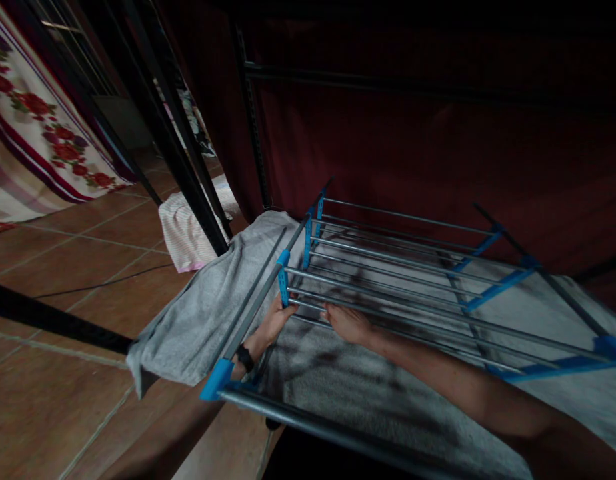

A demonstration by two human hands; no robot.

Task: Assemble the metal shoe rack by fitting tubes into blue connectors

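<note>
A rack of grey metal tubes [388, 288] with blue plastic brackets lies on its side across a grey cloth. My left hand [272, 323], with a dark band on its wrist, reaches under the near side tube. Its fingers close around the lower end of a blue bracket [283, 283], the thumb against a rod end. Just to the right, my right hand [345, 323] has its fingers curled on a thin metal rod [311, 305] of the same tier. Part of its grip is hidden behind the hand. A blue corner piece [218, 379] joins the nearest thick tube.
The grey cloth [198, 320] covers a low surface under the rack. Black metal posts [188, 173] stand at the left, and a dark red curtain [388, 147] hangs behind. On the tiled floor [48, 400] runs a dark cable. A flowered cloth [43, 127] hangs far left.
</note>
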